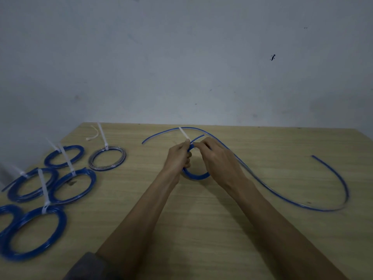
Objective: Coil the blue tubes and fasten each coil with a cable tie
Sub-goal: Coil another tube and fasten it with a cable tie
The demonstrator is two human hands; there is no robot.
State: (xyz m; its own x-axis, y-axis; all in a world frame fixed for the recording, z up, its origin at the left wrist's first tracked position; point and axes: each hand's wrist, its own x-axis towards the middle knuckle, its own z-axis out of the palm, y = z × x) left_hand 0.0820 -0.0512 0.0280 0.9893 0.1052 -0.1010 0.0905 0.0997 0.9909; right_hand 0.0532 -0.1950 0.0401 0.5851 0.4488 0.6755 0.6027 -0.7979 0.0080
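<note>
- Blue tube made a small coil (196, 175) at the middle of the table (201, 229), between the two hands; its near arc showed below them and its top was pinched between them.
- Left hand (178, 156) had its fingers curled round the coil's left side and round a white tie (184, 134), whose free tail stuck up and to the far left from the fingertips.
- Right hand (219, 158) pinched the coil's top from the right; a short tube end (198, 138) poked out to the far right just above its fingers.
- My reading: the tie sat at the coil's top, its long axis slanting far-left, and the left hand was the nearer to its tail, so pulling it tight would likely fall to that hand while the right held the loops together.
- Whether the tie was already threaded through its head could not be told; the fingers hid it.
- One long loose tube (282, 199) lay uncoiled, running from far left behind the hands, sweeping right and hooking back at the right edge.
- At the left lay five tied blue coils (72, 186), one cut off by the edge, and one grey coil (107, 160) with its own tie.
- One spare tie (93, 134) lay at the far left edge.
</note>
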